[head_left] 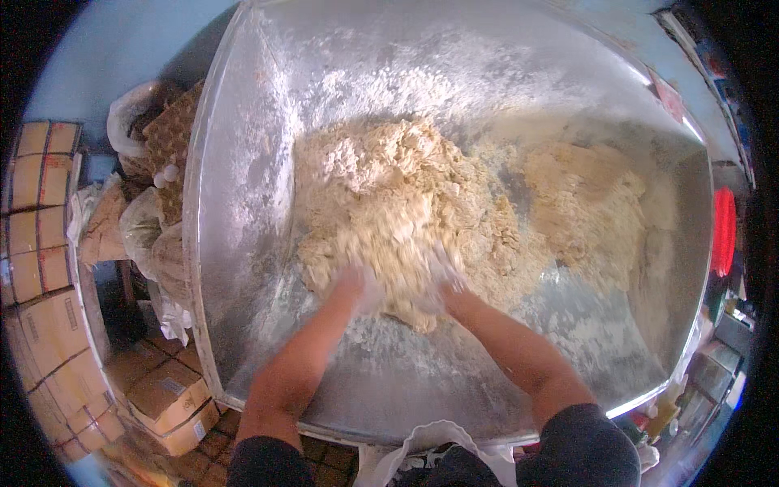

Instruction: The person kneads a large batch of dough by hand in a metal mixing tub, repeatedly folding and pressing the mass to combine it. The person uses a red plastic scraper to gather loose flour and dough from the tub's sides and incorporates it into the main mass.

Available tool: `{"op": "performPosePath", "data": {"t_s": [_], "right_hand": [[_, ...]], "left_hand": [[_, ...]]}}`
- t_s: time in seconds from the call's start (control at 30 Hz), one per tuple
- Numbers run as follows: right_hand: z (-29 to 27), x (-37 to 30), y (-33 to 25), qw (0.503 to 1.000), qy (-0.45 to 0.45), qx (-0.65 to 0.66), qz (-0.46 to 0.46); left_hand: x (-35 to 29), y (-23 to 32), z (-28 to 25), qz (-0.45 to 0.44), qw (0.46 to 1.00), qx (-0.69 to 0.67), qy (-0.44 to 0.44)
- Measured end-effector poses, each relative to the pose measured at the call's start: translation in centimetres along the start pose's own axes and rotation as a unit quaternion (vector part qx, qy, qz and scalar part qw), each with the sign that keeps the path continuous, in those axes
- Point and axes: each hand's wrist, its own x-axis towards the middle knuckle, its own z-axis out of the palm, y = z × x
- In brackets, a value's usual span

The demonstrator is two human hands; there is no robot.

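In the head view, we find the dough (414, 203) left of centre in the metal trough (243, 162); a second mound (588, 203) lies to its right. We judge that uneven pushing could leave the two masses poorly blended, and a hard pull toward the near edge could spill pieces. Our left hand (363, 286) and right hand (442, 284) touch the dough's near side. Motion blurs both; we cannot tell how far they are open or whether they grip it.
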Motion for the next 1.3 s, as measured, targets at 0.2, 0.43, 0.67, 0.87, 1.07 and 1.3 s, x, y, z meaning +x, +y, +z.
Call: {"op": "performPosePath", "data": {"t_s": [0.2,0.43,0.67,0.87,1.07,1.3], "right_hand": [[-4.5,-11.9,2.6,0.971,-0.21,-0.091,-0.072],[-2.8,-1.3,11.8,0.993,0.106,0.012,-0.04],[-6.4,17.7,14.0,0.934,0.283,-0.2,-0.085],[-6.6,17.2,11.9,0.957,0.088,-0.275,-0.037],[-3.0,-3.2,11.0,0.976,-0.11,-0.188,-0.022],[-3.8,-13.7,7.4,0.896,-0.325,-0.256,-0.162]], "left_hand": [[-10.8,7.0,3.9,0.111,0.992,0.033,-0.047],[4.2,9.9,-4.1,0.068,0.955,0.201,0.209],[15.7,3.1,-15.7,-0.075,0.896,-0.271,0.344],[10.2,6.4,-20.0,-0.113,0.948,-0.155,0.255],[-1.2,12.1,-8.0,-0.032,0.996,-0.057,0.064],[-13.7,11.3,0.0,0.059,0.996,-0.024,-0.056]]}}
